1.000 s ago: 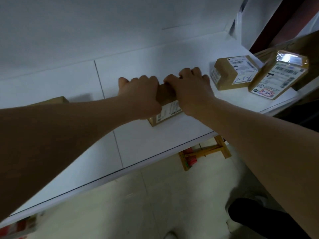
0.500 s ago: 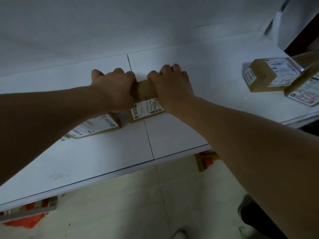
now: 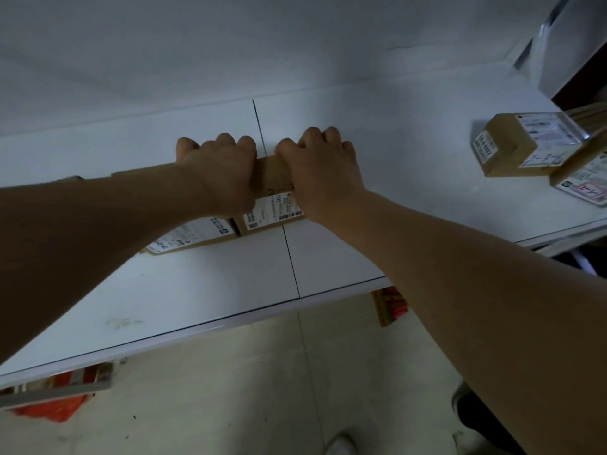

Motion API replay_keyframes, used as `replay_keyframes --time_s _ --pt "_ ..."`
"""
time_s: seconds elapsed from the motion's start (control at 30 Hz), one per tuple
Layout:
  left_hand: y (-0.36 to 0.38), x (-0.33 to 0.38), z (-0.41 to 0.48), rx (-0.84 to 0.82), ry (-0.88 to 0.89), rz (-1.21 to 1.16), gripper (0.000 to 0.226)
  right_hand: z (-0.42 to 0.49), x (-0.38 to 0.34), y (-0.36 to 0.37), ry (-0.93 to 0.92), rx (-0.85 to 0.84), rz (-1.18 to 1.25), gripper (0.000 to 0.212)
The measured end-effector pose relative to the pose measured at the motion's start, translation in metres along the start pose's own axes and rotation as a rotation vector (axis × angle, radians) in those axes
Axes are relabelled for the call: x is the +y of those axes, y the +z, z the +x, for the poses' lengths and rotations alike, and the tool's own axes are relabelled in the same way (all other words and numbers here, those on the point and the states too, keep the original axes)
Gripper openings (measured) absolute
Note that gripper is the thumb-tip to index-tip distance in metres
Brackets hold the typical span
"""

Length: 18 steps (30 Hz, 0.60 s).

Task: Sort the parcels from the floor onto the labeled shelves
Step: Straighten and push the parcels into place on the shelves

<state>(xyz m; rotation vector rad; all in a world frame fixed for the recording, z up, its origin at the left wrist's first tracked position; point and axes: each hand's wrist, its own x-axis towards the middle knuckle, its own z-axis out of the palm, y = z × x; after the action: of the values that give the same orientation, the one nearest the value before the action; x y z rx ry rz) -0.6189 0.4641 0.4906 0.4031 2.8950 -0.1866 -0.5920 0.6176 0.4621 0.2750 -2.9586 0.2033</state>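
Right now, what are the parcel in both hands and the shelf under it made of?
Parcel: looks like brown cardboard, matte, with a white printed paper label on its near side.
Shelf: smooth white board, likely laminate or painted panel, faintly glossy; a thin dark seam splits two panels.

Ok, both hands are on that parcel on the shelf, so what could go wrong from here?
1. The held parcel sits tight beside the neighbouring parcel; pushing it leftward with the left hand and right hand might shove the neighbour askew.
2. The left forearm crosses over that neighbour, so pulling back could drag it toward the front edge of the shelf.
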Motion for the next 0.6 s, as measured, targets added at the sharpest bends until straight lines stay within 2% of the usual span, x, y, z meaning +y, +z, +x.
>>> replay_keyframes --time_s 0.1,0.23,0.33,0.43,0.6 --pt "0.011 0.015 -0.003 0.106 0.029 0.064 0.090 -0.003 0.004 0.000 -0.010 -0.017 0.051 0.068" --pt "0.015 0.047 0.004 0.263 0.092 0.035 0.099 -0.010 0.030 -0.010 0.045 -0.099 0.129 0.083" --pt "0.007 0.079 0.016 0.274 0.173 -0.053 0.094 -0.024 0.064 -0.022 0.129 -0.118 0.227 0.076" --pt "-0.003 0.123 0.028 0.256 0.245 -0.068 0.095 -0.039 0.101 -0.030 0.266 -0.037 0.302 0.069" --pt "-0.015 0.213 0.052 0.199 0.391 -0.080 0.094 -0.059 0.178 -0.031 0.481 0.100 0.182 0.058"
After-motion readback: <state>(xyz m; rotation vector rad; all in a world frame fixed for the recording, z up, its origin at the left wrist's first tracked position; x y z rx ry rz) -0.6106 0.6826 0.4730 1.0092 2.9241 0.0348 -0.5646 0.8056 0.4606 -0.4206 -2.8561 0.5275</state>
